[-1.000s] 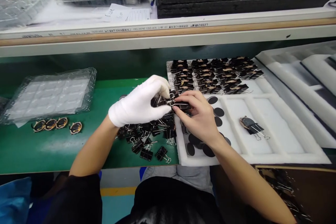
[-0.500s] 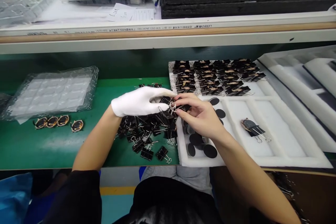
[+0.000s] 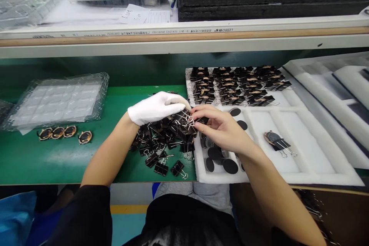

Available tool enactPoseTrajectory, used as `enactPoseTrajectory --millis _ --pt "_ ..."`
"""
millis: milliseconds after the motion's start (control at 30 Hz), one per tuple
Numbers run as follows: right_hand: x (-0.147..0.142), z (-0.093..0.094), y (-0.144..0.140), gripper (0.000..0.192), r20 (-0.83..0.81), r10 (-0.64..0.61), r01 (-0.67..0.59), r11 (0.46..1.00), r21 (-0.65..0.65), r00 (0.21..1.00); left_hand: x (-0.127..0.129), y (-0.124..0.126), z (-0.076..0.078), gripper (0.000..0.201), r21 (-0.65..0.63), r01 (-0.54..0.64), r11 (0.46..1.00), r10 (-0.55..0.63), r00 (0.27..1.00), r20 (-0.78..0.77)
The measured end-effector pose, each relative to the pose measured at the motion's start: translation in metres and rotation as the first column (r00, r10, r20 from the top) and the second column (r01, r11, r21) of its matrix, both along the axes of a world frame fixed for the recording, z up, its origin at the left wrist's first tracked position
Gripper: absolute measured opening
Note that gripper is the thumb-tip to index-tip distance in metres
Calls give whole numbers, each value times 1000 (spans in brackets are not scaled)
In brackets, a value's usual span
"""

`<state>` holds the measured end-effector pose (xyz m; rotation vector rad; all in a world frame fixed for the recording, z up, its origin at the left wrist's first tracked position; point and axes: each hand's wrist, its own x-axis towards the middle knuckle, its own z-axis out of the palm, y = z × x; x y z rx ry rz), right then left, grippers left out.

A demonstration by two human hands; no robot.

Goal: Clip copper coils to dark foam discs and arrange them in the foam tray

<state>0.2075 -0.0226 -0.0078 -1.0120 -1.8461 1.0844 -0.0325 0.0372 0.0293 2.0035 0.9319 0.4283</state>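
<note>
My left hand (image 3: pixel 158 108) wears a white glove and arches over a heap of black binder clips (image 3: pixel 161 138) on the green bench. Its thumb stands apart from the curved fingers, whose tips are partly hidden against the clips. From the right, my bare right hand (image 3: pixel 221 126) meets it at the heap's upper edge, closed on a black binder clip (image 3: pixel 203 120). Silver wire handles (image 3: pixel 190 121) cross in a tangle by the right fingertips. Just under that hand, black round discs (image 3: pixel 230 166) lie in a white foam tray (image 3: pixel 248 138).
Rows of clipped pieces (image 3: pixel 230 84) fill the tray's far part. One clipped round piece (image 3: pixel 275 140) lies in a right compartment. At left are clear plastic trays (image 3: pixel 57 100) and several gold-rimmed round pieces (image 3: pixel 57 133). A white shelf edge (image 3: pixel 173 46) crosses above the bench.
My left hand has shifted slightly right, and its thumb has lifted off the wire handles. More clips show beneath it. The right hand has barely moved.
</note>
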Motion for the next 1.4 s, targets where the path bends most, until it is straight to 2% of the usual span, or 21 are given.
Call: enactPoseTrajectory --millis 200,300,433,533,700,900,1033,1167,1200,1267,1300,1333,1400 --pt "-1 1 -5 13 110 -113 100 988 117 988 2 -3 3 41 -123 -192 974 189 981 -40" --pt "-3 1 -5 13 97 -75 62 990 130 993 2 -5 6 37 -71 -144 987 142 990 -21" --pt "-1 -5 0 12 7 37 -37 998 54 999 0 -5 5 32 71 2 997 -3 1000 10" --pt "3 -9 5 12 -15 94 -95 995 -38 995 1 -5 4 33 109 70 992 -68 998 -17" --pt "6 -8 13 11 -75 192 -203 961 -187 978 6 -8 3 33 163 42 986 -33 998 -56" --pt "9 -10 17 13 -136 270 -300 899 -320 953 6 -14 7 31 242 21 970 -15 1000 -26" --pt "13 -7 14 11 -88 184 -201 942 -269 979 -6 -14 8 32 429 -53 902 133 978 -159" --pt "12 -4 9 9 -74 27 -39 986 -163 997 -10 -17 8 33 623 -36 782 341 860 -379" --pt "11 -4 8 9 -93 -17 4 990 -144 996 -7 -19 9 35 671 -64 739 404 839 -365" --pt "8 -5 7 10 -139 -117 97 985 -142 983 2 -27 11 38 730 -178 660 489 840 -237" --pt "6 -5 7 11 -161 -164 139 978 -156 973 7 -32 12 41 716 -240 655 489 857 -160" --pt "4 -5 7 13 -182 -204 173 969 -174 962 12 -36 14 46 670 -281 687 461 881 -103" --pt "1 -5 5 15 -213 -258 219 957 -188 942 21 -45 15 58 521 -281 806 368 927 -69"
